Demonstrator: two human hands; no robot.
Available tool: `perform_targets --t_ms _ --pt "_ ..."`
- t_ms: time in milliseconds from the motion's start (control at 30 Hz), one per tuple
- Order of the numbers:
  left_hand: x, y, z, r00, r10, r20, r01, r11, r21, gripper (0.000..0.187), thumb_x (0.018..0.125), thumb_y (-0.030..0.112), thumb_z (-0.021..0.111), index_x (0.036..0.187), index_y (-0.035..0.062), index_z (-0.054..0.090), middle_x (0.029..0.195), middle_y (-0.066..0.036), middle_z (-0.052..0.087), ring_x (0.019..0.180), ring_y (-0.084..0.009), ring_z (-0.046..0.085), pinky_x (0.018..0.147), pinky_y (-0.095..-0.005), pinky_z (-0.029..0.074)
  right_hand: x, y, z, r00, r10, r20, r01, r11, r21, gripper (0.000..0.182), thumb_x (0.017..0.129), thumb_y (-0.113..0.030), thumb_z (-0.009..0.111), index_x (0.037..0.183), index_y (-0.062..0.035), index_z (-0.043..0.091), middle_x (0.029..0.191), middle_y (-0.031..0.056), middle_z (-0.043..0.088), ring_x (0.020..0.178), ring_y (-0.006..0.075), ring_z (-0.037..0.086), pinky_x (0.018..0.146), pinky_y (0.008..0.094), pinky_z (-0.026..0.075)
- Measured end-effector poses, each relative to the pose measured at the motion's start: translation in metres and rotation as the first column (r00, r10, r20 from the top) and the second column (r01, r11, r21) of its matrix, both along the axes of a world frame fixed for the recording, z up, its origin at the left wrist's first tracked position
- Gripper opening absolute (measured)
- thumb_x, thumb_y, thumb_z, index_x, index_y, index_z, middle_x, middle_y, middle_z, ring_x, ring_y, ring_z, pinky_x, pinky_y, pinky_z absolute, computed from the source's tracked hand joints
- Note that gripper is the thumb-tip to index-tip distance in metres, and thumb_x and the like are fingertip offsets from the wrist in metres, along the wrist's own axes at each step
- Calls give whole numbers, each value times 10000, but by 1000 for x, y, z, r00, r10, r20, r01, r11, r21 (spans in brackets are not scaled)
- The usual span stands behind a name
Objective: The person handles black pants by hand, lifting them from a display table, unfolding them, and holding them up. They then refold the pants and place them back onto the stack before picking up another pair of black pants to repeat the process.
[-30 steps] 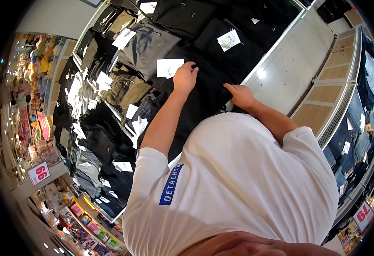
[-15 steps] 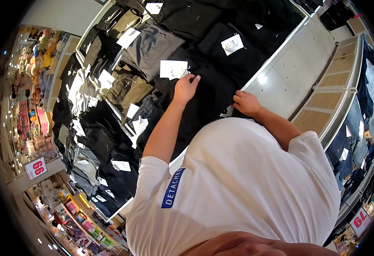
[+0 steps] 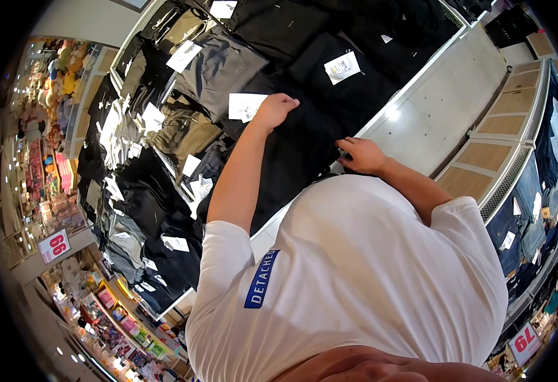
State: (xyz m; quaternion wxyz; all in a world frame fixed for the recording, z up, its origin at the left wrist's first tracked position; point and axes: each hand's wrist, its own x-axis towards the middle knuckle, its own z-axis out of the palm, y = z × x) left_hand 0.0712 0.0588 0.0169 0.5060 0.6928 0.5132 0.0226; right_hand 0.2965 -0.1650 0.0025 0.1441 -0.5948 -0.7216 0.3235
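black garment (image 3: pixel 304 143), left hand (image 3: pixel 274 108), right hand (image 3: pixel 360 155) gripping

Paper tag (image 3: pixel 246 106) on garment (image 3: pixel 298 149), left of hands.

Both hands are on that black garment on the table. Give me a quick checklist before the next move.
1. Left hand on the black garment, closed at its top edge: ok.
2. Right hand at the garment's near edge: ok.
3. Garment lying flat: cannot tell.
4. White tag beside the left hand, uncovered: ok.
5. Neighbouring grey trousers clear of both hands: ok.
6. Table edge free of hanging cloth: ok.
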Motion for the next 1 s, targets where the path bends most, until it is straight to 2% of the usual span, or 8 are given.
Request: perform_targets --t_ms 100,267,467,600,700,767,833,1000 --pt "0 1 -20 911 331 245 -256 921 -293 354 903 312 737 1060 -5 715 919 -117 724 831 -212 658 783 -347 513 13 7 -10 994 112 3 -111 991 -79 371 874 -297 677 1170 -88 595 1020 137 668 951 355 661 821 454 528" --pt "-41 -36 -23 988 3 -154 27 981 193 453 869 382 783 1069 -11 675 909 -102 679 879 -165 616 808 -324 495 39 25 -12 959 282 -17 -276 923 -269 286 887 -280 647 1055 -48 660 953 156 690 917 380 662 814 471 522" --pt "-83 -73 47 940 -187 -285 150 978 -148 309 849 281 801 837 10 654 687 -17 549 677 -94 498 641 -308 428 57 48 3 983 128 -130 -154 963 -219 303 884 -257 664 1136 -92 701 1029 139 722 988 336 680 866 431 539" --pt "-59 -73 62 993 90 73 -71 970 -233 366 887 298 778 828 -40 649 667 1 523 645 -112 461 612 -308 412 57 71 18 956 195 -219 -234 957 -170 275 888 -245 667 1106 -82 710 1064 147 720 1010 337 678 886 434 539" --pt "-8 -58 49 947 305 101 -294 950 -108 408 945 295 713 1189 -30 673 895 -13 672 772 -125 598 732 -282 501 69 86 11 957 249 -150 -275 944 -181 279 893 -273 657 1088 -82 716 1091 157 716 1017 343 677 893 435 538" --pt "46 -32 40 818 512 262 -285 756 -589 551 976 329 670 1410 13 546 1329 -175 623 1183 -204 597 1026 -354 465 79 93 -3 952 296 -83 -307 928 -213 291 892 -296 654 1083 -86 719 1107 162 713 1020 348 677 896 434 538" --pt "105 -21 35 656 642 398 -158 632 -759 625 975 304 674 1491 35 447 1357 -167 591 1221 -254 573 1084 -400 424 94 93 -21 891 429 151 -352 861 -366 324 885 -341 642 1085 -98 719 1097 172 717 1035 355 676 914 433 533" --pt "171 -40 49 711 336 618 -234 941 -243 539 970 81 633 1467 -10 445 1408 -165 572 1319 -224 528 1095 -334 420 124 77 -37 890 420 177 -290 822 -491 340 878 -351 627 1115 -124 718 1035 183 736 1056 337 688 936 426 527"
